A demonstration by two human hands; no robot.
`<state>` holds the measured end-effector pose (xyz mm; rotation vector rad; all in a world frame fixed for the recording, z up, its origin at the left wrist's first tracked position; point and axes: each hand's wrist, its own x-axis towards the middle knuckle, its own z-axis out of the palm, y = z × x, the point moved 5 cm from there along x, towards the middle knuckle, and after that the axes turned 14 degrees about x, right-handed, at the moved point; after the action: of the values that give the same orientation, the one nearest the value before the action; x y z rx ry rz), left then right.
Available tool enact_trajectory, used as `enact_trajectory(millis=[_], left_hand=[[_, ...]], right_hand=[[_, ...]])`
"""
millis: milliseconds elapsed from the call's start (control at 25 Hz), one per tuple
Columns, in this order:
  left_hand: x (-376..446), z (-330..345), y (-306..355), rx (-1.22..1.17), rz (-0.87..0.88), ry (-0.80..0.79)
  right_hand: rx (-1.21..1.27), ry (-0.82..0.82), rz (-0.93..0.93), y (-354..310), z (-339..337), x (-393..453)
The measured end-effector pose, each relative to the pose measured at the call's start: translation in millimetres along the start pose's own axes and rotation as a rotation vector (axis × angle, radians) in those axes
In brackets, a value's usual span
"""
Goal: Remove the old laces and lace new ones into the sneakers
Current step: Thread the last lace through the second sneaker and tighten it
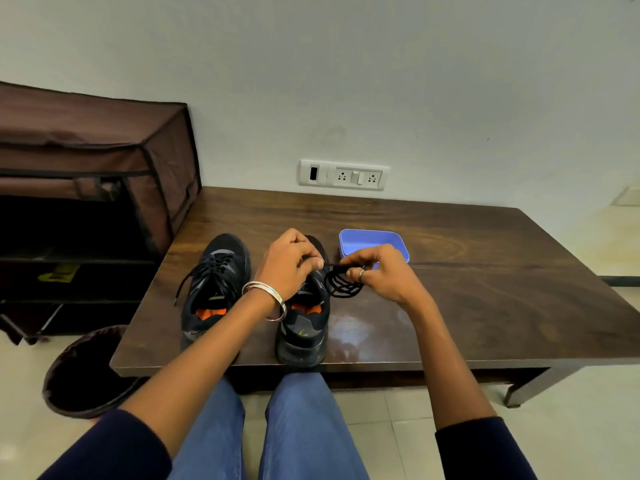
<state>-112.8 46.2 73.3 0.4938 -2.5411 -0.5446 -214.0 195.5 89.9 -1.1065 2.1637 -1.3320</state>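
Over the right sneaker [304, 317] on a wooden table [467, 271], the left hand [291, 265] and right hand [377, 271] both pinch a looped black lace [343, 285].

Table [450, 271] centre frame: dark wood, glossy. Box [374, 241] mid-frame: blue plastic, smooth. Rack [86, 140] upper left: brown cloth, matt. Bangles [273, 296]: shiny metal.

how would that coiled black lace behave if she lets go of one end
Probably floppy: the black lace droops in loose loops below the right hand. Likely very light, since a pinch by the left hand holds its end. The coil might unravel onto the table.
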Motion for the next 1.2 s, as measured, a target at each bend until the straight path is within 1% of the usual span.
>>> enact_trajectory(millis=[40, 80, 160, 200, 240, 280, 360, 400, 480, 520, 600, 640, 680, 720, 800, 880, 920, 1000, 1080, 1200], left_hand=[[-1, 0, -1, 0.014, -0.009, -0.033], [-1, -1, -1, -0.007, -0.033, -0.066], [-1, -1, -5, -0.187, -0.174, -0.109], [-1, 0, -8, -0.296, -0.259, -0.113], [1, -1, -10, -0.385, -0.325, -0.100], [3, -3, -11, -0.440, -0.363, -0.083], [9, -10, -7, -0.550, -0.393, -0.075], [12, -14, -5, -0.607, -0.400, -0.067], [17, -21, -8, -0.670, -0.430, -0.035], [19, -22, -15, -0.664, -0.460, -0.011], [19, -17, -35, -0.568, -0.552, 0.033], [18, -12, -46, -0.468, -0.599, 0.037], [17, -5, -56, -0.356, -0.630, 0.013], [15, 3, -61, -0.257, -0.641, -0.036], [16, 27, -63, -0.139, -0.599, -0.206], [18, 51, -59, -0.055, -0.528, -0.382], [21, 60, -57, -0.008, -0.506, -0.428], [27, 72, -59, 0.099, -0.487, -0.453], [29, 79, -64, 0.173, -0.510, -0.449], [27, 86, -69, 0.145, -0.533, -0.383]], right_hand=[[-0.004, 0.017, 0.023, 0, -1, 1], [-0.104, 0.052, 0.061, 1, -4, 3], [-0.536, 0.138, 0.130, -2, -11, 6], [-0.639, 0.167, 0.111, -8, -11, 7], [-0.602, 0.163, 0.055, -16, -7, 10], [-0.481, 0.119, -0.019, -23, 1, 13], [-0.170, 0.017, -0.126, -28, 21, 19], [-0.019, 0.001, -0.139, -26, 29, 21], [0.297, 0.077, -0.104, -13, 34, 27], [0.390, 0.167, -0.075, -3, 31, 30], [0.402, 0.404, 0.003, 20, 20, 37], [0.386, 0.483, 0.055, 31, 17, 42], [0.385, 0.507, 0.103, 40, 17, 47], [0.393, 0.492, 0.139, 47, 22, 53], [0.392, 0.423, 0.182, 55, 37, 65], [0.310, 0.384, 0.183, 61, 50, 77], [0.254, 0.369, 0.182, 64, 56, 83], [0.149, 0.357, 0.217, 74, 64, 94], [0.058, 0.352, 0.267, 84, 70, 102], [-0.041, 0.361, 0.276, 87, 75, 106]])
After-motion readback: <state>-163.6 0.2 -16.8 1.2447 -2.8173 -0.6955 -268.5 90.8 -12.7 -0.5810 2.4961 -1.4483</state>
